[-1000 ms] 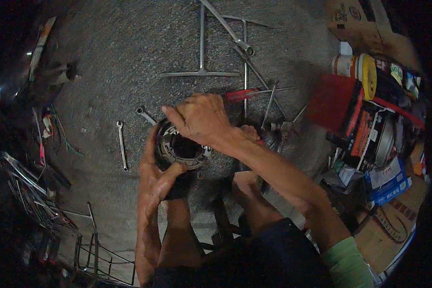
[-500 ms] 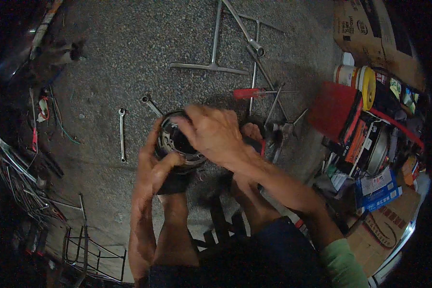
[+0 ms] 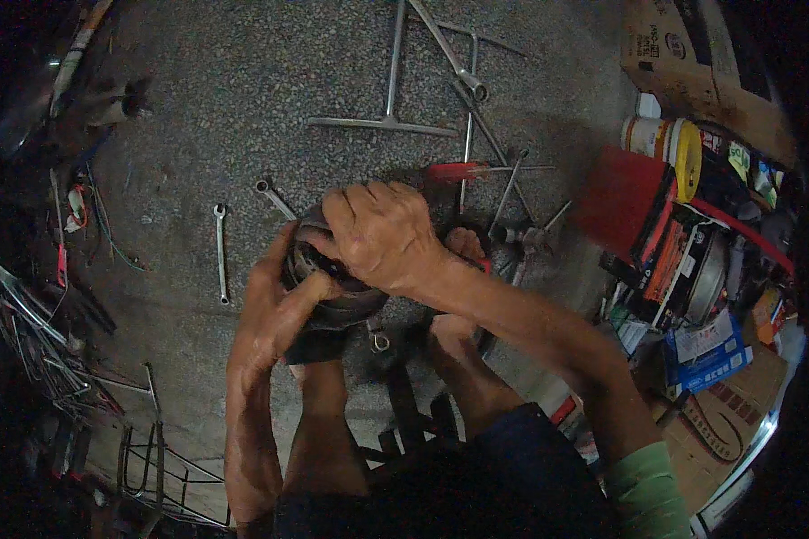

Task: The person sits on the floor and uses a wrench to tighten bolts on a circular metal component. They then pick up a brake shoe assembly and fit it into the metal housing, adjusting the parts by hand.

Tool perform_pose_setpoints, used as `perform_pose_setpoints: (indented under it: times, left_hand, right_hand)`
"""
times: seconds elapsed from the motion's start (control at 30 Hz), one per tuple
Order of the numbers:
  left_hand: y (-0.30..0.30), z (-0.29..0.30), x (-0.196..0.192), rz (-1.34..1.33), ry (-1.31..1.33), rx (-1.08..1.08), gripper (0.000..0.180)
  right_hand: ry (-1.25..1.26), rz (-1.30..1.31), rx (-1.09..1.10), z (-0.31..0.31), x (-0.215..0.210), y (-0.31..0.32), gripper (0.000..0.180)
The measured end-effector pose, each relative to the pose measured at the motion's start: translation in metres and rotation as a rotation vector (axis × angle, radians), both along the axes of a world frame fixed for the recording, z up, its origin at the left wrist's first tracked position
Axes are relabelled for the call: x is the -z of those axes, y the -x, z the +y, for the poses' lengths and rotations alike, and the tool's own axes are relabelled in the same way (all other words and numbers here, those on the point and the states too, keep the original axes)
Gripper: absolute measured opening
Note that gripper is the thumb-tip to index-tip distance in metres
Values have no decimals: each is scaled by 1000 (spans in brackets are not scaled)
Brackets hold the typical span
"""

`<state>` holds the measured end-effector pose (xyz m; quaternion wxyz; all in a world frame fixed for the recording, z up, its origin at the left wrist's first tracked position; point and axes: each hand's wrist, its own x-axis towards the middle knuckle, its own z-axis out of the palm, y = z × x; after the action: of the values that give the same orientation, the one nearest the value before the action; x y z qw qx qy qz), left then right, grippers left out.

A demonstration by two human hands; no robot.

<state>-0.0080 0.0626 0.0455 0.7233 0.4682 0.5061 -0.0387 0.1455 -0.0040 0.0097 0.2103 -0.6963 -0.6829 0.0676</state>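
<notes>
A round, dark metal housing (image 3: 337, 314) with a hollow middle is between my hands, above the floor near my shins. My left hand (image 3: 277, 301) is wrapped round its left side, with the thumb over the near rim. On the far right of the rim my right hand (image 3: 382, 235) is closed, knuckles up and thumb at the opening. Its fingertips are hidden behind the hand, and most of the inside is in shadow. Just below the housing a small metal piece with a ringed end (image 3: 380, 340) shows.
Two combination wrenches, one a silver wrench (image 3: 222, 254), lie left of the housing. Beyond are a large T-handle wrench (image 3: 389, 121) and a red-handled screwdriver (image 3: 458, 171). Boxes, a red bin (image 3: 625, 202) and a yellow-rimmed bucket (image 3: 686, 162) stand right; metal rods (image 3: 40, 332) lie left.
My right hand has curled closed over the rim, where its fingers reached toward the opening before. The housing has tilted, so less of its inside shows. The ringed metal piece now shows clearly.
</notes>
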Motion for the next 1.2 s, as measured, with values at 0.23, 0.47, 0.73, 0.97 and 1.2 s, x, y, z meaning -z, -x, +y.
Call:
perform_pose_setpoints:
  times: [0.23, 0.47, 0.73, 0.97, 1.2]
  left_hand:
    - [5, -11, 9, -52, -139, 22, 76]
    - [6, -14, 11, -23, -147, 2, 75]
    - [12, -20, 14, -39, -175, -36, 85]
    - [7, -20, 11, -10, -191, -12, 88]
    - [13, -23, 15, -48, -220, 8, 88]
  right_hand:
    - [53, 115, 34, -6, 9, -4, 38]
    - [59, 258, 10, -4, 16, -9, 38]
    - [65, 313, -32, 2, 19, -9, 32]
    - [175, 289, -31, 3, 27, -19, 28]
    - [262, 316, -22, -2, 27, -17, 31]
